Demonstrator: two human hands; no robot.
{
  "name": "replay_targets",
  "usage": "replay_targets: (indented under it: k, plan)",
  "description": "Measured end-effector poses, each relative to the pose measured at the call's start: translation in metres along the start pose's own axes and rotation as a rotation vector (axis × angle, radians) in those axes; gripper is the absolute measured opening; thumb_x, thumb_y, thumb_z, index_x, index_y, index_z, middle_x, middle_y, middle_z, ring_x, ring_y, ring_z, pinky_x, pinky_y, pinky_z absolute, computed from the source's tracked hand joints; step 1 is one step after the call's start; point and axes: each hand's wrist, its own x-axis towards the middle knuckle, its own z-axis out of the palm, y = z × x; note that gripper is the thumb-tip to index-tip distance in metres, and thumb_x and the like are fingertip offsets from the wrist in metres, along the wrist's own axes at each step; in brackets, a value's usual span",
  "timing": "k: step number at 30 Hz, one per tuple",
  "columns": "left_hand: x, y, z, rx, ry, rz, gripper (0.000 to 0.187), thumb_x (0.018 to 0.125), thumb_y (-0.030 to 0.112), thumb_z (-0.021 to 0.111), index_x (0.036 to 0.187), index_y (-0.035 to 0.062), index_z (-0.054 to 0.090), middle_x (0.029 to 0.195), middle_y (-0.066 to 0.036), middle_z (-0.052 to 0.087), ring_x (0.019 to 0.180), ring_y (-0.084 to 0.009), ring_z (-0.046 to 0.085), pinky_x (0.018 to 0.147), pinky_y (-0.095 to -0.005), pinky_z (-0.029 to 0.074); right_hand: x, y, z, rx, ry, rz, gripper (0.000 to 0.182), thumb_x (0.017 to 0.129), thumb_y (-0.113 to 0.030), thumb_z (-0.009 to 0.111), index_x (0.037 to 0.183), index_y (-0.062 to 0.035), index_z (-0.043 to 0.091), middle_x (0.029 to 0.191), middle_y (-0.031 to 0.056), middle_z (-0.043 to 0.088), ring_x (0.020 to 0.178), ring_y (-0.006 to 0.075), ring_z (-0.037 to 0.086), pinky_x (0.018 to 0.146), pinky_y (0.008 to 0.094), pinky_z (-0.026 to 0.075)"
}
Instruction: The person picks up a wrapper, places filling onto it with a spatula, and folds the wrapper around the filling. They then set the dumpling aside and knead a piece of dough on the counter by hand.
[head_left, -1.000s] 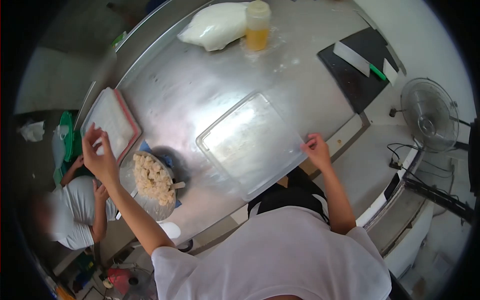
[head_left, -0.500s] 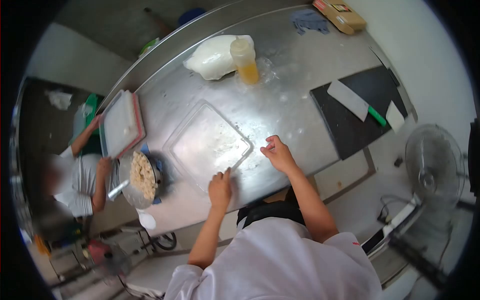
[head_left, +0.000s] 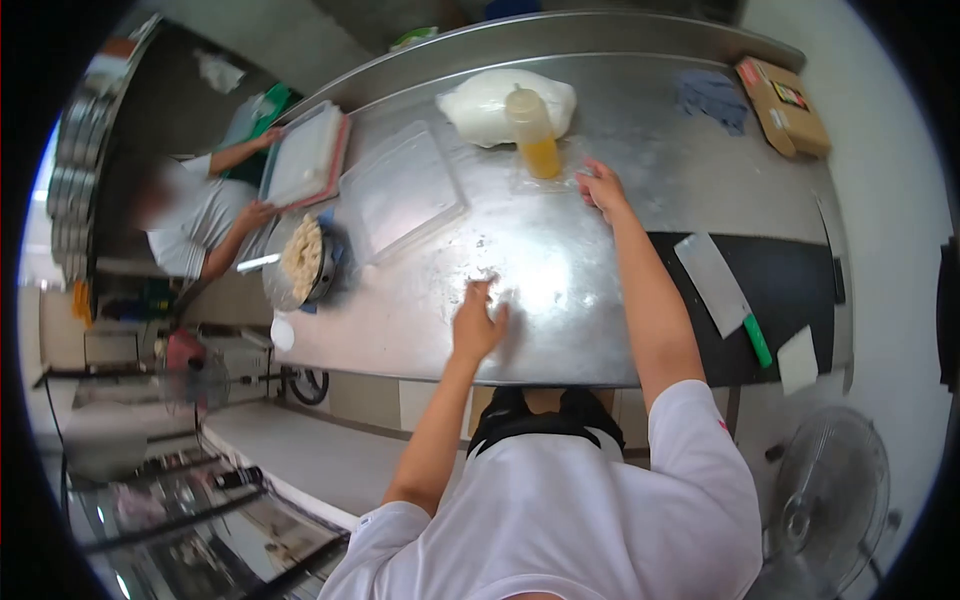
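Both hands sit mid-frame on the steel table (head_left: 640,100): left hand (head_left: 478,322) flat, fingers spread, right hand (head_left: 603,187) loosely open beside the squeeze bottle (head_left: 532,132).

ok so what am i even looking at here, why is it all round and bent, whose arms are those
This is one picture from a camera worn on a person's head, looking down; its wide lens bends the edges. The arms are the wearer's own. The left hand lies flat on the floury steel table, holding nothing. The right hand reaches toward the plastic squeeze bottle of yellow liquid, in front of a white bag. Further left lies a clear plastic tray. A second person works at the table's far left end.
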Motion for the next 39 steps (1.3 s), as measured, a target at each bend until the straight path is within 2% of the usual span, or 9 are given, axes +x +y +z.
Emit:
replay_targets:
  k: [4,6,10,16,20,23,30,35,39]
  plan:
    - [-0.051,0.014,0.003,-0.123,-0.227,-0.114,0.045,0.080,0.010,0.072,0.123,0.0075,0.060,0.111,-0.012,0.061,0.089,-0.0274,0.066,0.077,-0.0390,0.053,0.033,0.029,0.019,0.044,-0.024,0.043,0.038,0.088,-0.015,0.068,0.124,-0.0077,0.064,0.097,0.0033,0.068,0.079,0.0158,0.062,0.068,0.0300,0.051]
    - [-0.054,0.004,0.010,-0.197,-0.177,-0.160,0.043,0.080,0.012,0.073,0.121,0.0059,0.061,0.109,-0.012,0.063,0.089,-0.0258,0.066,0.077,-0.0383,0.054,0.021,0.044,0.028,-0.112,0.299,-0.272,0.024,0.088,-0.019,0.068,0.106,-0.0024,0.072,0.097,0.0167,0.073,0.085,0.0253,0.069,0.076,0.0359,0.053]
    - [-0.006,-0.001,0.029,-0.442,-0.016,-0.292,0.042,0.081,0.019,0.077,0.116,0.0006,0.063,0.103,-0.012,0.068,0.088,-0.0226,0.067,0.077,-0.0374,0.054,-0.013,0.057,0.030,-0.272,0.377,-0.477,0.023,0.089,-0.019,0.067,0.103,-0.0017,0.073,0.100,0.0174,0.073,0.083,0.0255,0.071,0.076,0.0359,0.053]
    - [0.179,0.052,0.050,-0.413,0.420,-0.122,0.098,0.059,0.031,0.093,0.137,-0.0012,0.043,0.134,-0.019,0.050,0.115,-0.0331,0.057,0.093,-0.0423,0.050,-0.071,0.059,0.041,-0.257,0.376,-0.349,0.023,0.087,-0.020,0.070,0.098,-0.0004,0.074,0.090,0.0173,0.073,0.083,0.0266,0.072,0.079,0.0346,0.053]
    - [0.224,0.089,0.064,-0.321,0.391,-0.096,0.090,0.057,0.032,0.092,0.130,0.0016,0.050,0.124,-0.019,0.058,0.110,-0.0354,0.060,0.092,-0.0440,0.050,-0.108,0.077,0.037,-0.201,0.389,-0.273,0.022,0.088,-0.016,0.070,0.100,0.0019,0.073,0.090,0.0167,0.074,0.082,0.0223,0.071,0.079,0.0320,0.054]
    - [0.222,0.121,0.059,-0.458,0.135,-0.233,0.083,0.056,0.031,0.091,0.125,0.0036,0.053,0.117,-0.016,0.065,0.107,-0.0325,0.063,0.092,-0.0439,0.050,-0.140,0.085,0.029,-0.138,0.409,-0.204,0.021,0.088,-0.013,0.071,0.102,0.0024,0.073,0.090,0.0151,0.074,0.081,0.0191,0.071,0.079,0.0302,0.054]
    - [0.245,0.178,0.107,-0.662,0.171,0.085,0.069,0.057,0.027,0.090,0.115,0.0059,0.059,0.111,-0.014,0.068,0.104,-0.0307,0.066,0.090,-0.0417,0.051,-0.190,0.116,0.027,-0.172,0.445,-0.165,0.019,0.086,-0.012,0.071,0.101,-0.0006,0.073,0.088,0.0153,0.072,0.076,0.0217,0.069,0.073,0.0316,0.054]
    - [0.271,0.194,0.151,-0.644,0.056,0.128,0.076,0.055,0.028,0.093,0.120,0.0061,0.059,0.110,-0.014,0.069,0.103,-0.0294,0.067,0.090,-0.0404,0.052,-0.224,0.083,0.040,-0.506,0.429,-0.426,0.018,0.078,-0.004,0.072,0.096,-0.0036,0.072,0.095,0.0131,0.070,0.093,0.0313,0.063,0.081,0.0395,0.051]
    - [0.275,0.187,0.158,-0.524,0.028,0.087,0.084,0.054,0.040,0.093,0.122,0.0047,0.058,0.129,-0.019,0.058,0.123,-0.0354,0.053,0.099,-0.0452,0.045,-0.223,0.049,0.044,-0.493,0.463,-0.622,0.021,0.076,0.000,0.070,0.096,-0.0029,0.071,0.096,0.0138,0.069,0.094,0.0327,0.063,0.082,0.0398,0.051]
